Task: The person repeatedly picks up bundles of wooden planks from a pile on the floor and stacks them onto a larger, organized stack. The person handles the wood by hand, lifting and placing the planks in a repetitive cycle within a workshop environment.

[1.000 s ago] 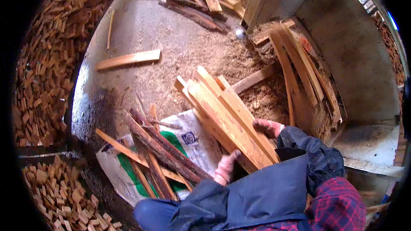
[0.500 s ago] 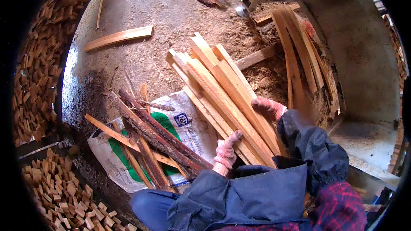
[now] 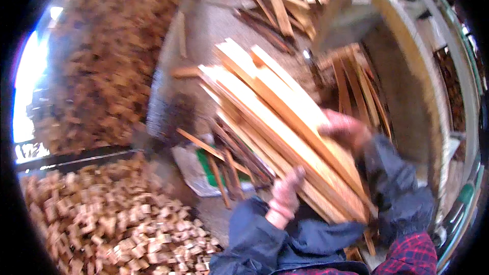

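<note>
A bundle of several long sawn wooden strips (image 3: 277,125) slants across my front, from the middle of the view down toward my lap. My left hand (image 3: 286,192), in a pink knit glove, is closed round its lower left side, with the thumb on top. Gloved the same way and blurred, my right hand (image 3: 345,128) grips the right side of the bundle. The fingers under the wood are hidden. Below the bundle, a white and green sack (image 3: 186,162) lies on the floor. Dark bark-edged strips (image 3: 234,145) rest on it, partly covered by the bundle.
Small cut wood blocks (image 3: 122,229) are heaped at the lower left. A tall stack of wood pieces (image 3: 112,66) rises behind a dark rail (image 3: 81,159). More strips (image 3: 359,84) lean at the right beside a pale panel (image 3: 402,76); loose wood (image 3: 277,7) lies at the far end.
The bundle has come up off the sack area in both hands. My view has risen and swung left, so the sack and floor look smaller and more of the block heap shows.
</note>
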`<move>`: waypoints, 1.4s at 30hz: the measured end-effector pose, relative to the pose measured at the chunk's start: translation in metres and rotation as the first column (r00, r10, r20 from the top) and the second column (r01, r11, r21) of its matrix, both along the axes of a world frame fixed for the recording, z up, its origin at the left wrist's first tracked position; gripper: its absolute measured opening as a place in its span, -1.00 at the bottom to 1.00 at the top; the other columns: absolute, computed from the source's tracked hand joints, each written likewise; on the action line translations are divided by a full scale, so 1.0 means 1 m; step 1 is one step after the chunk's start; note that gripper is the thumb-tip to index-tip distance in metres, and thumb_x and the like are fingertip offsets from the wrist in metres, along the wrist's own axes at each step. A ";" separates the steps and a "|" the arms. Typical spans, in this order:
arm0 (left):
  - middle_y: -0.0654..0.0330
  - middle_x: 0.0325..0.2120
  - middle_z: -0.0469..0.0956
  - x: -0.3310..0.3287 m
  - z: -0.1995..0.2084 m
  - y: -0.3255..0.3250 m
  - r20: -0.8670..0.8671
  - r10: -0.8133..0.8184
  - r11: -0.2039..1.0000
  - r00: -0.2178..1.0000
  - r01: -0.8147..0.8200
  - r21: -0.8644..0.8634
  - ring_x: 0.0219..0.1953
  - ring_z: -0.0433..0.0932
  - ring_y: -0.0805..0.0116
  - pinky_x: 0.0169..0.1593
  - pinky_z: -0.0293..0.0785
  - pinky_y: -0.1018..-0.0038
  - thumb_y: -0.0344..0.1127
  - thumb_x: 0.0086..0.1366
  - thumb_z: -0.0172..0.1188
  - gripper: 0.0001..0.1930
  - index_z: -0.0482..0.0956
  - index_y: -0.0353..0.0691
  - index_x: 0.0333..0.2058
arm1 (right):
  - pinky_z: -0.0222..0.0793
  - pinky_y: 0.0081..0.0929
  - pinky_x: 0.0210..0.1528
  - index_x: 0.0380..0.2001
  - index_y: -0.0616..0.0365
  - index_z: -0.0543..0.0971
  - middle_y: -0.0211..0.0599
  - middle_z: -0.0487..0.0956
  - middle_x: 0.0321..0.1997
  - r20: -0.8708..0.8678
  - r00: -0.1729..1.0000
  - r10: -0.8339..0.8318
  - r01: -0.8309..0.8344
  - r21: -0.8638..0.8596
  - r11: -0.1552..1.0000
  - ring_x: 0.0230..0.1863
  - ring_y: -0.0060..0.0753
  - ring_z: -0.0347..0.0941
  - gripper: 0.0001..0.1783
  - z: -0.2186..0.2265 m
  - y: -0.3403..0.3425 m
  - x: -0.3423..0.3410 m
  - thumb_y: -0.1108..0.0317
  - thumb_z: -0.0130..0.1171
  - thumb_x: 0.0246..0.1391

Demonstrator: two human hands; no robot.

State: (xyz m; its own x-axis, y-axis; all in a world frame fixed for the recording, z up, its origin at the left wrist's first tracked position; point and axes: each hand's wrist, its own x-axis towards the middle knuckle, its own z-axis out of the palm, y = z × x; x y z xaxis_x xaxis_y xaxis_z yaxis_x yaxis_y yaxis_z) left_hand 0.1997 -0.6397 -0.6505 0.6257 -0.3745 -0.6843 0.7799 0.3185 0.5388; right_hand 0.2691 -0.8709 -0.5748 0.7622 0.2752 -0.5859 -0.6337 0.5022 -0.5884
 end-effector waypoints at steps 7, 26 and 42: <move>0.14 -0.10 0.58 -0.014 0.198 0.005 -0.132 0.015 0.994 0.991 -0.001 0.109 -0.01 0.52 0.32 0.14 0.40 0.40 -0.22 0.02 0.46 -0.35 0.44 -0.35 0.07 | 0.25 -0.31 0.25 0.18 0.26 0.35 -0.19 0.49 0.15 -0.034 0.999 -0.026 0.026 0.004 1.000 0.16 -0.28 0.41 -0.11 0.120 0.005 -0.048 0.11 0.42 -0.24; 0.10 0.02 0.46 0.378 0.272 0.020 0.127 0.189 0.950 0.974 -0.148 -0.275 0.07 0.46 0.24 0.12 0.45 0.32 -0.41 0.06 0.41 -0.20 0.15 -0.20 0.24 | 0.14 -0.38 0.31 0.18 0.30 0.35 -0.19 0.46 0.18 0.365 0.919 0.151 -0.074 -0.218 0.973 0.20 -0.30 0.36 -0.17 0.224 0.030 0.368 0.11 0.34 -0.15; 0.13 -0.11 0.46 0.805 0.522 0.139 0.638 0.508 0.860 0.579 -0.380 -0.341 -0.04 0.48 0.22 0.01 0.47 0.27 -0.02 0.15 0.24 -0.40 0.35 -0.21 0.09 | 0.37 -0.46 0.10 0.09 0.25 0.47 -0.21 0.57 0.01 0.704 0.511 0.493 -0.350 -0.353 0.868 0.01 -0.49 0.48 -0.32 0.499 0.193 0.843 -0.10 0.15 0.11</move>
State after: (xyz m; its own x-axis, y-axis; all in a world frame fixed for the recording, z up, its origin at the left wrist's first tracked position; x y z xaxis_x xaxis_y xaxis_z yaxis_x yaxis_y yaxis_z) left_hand 1.0052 -0.5007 -0.1281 0.9982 0.0266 0.0541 -0.0585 0.6461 0.7610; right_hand 1.1116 -0.6781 -0.0754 0.7536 0.6527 0.0786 -0.0376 0.1622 -0.9860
